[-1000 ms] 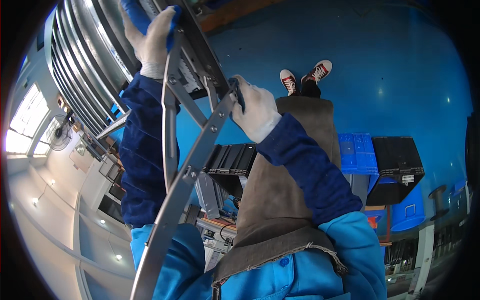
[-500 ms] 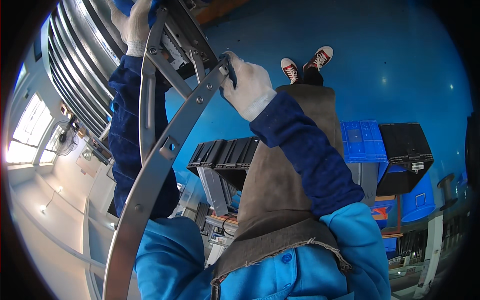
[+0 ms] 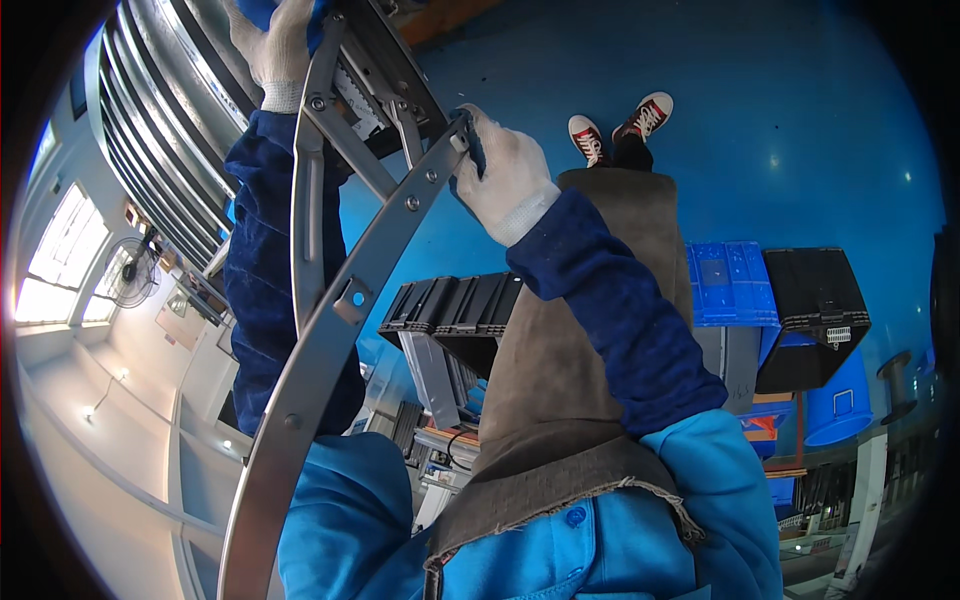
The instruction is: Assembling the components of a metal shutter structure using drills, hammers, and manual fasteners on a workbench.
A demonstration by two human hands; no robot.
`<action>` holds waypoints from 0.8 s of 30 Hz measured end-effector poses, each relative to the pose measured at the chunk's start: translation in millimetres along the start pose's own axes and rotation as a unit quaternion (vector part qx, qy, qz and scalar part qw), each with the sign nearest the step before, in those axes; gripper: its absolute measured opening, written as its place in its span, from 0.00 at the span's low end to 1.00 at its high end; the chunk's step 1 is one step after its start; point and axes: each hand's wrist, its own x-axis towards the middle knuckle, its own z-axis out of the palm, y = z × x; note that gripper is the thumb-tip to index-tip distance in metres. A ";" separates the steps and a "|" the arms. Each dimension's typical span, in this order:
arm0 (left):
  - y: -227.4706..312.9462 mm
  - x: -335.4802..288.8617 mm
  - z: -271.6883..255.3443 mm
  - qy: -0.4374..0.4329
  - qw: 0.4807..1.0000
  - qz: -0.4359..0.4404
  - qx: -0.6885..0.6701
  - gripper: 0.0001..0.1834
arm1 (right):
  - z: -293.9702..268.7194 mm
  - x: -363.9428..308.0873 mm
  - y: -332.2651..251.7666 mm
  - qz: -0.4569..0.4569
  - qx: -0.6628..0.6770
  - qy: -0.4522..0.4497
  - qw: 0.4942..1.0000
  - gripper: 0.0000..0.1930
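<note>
A hinged metal frame (image 3: 318,340) of grey riveted bars slants from the lower left to the top of the view. A dark channel-shaped section with a pale printed label (image 3: 358,105) sits at its upper end. My right hand (image 3: 503,172), in a white knit glove with blue on the palm side, is closed around the upper end of the long curved bar. My left hand (image 3: 278,48), gloved alike, is at the frame's top end and appears to grip it. The top edge cuts off its fingertips, and bars pass in front of my left forearm.
Long silvery metal profiles (image 3: 165,130) are stacked at the left. Black crates (image 3: 470,305) stand near my apron, with a blue crate (image 3: 725,285), another black crate (image 3: 812,300) and a blue bin (image 3: 838,405) at the right. The floor (image 3: 800,120) is blue. A fan (image 3: 135,270) stands far left.
The frame and both hands have shifted slightly to the right in the picture. Both hands keep the same hold.
</note>
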 end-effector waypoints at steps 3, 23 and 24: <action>-0.5 5.9 0.1 0.003 1.000 0.001 0.004 0.23 | -5.8 2.5 -2.0 0.020 -0.024 -0.016 0.999 0.13; -13.7 28.4 25.9 0.102 0.983 -0.151 -0.013 0.22 | -5.8 -7.9 -3.8 0.034 -0.024 0.008 0.999 0.19; -22.5 29.0 26.0 0.117 0.970 -0.211 -0.011 0.20 | -5.4 -13.4 -2.4 0.026 -0.026 0.020 0.999 0.19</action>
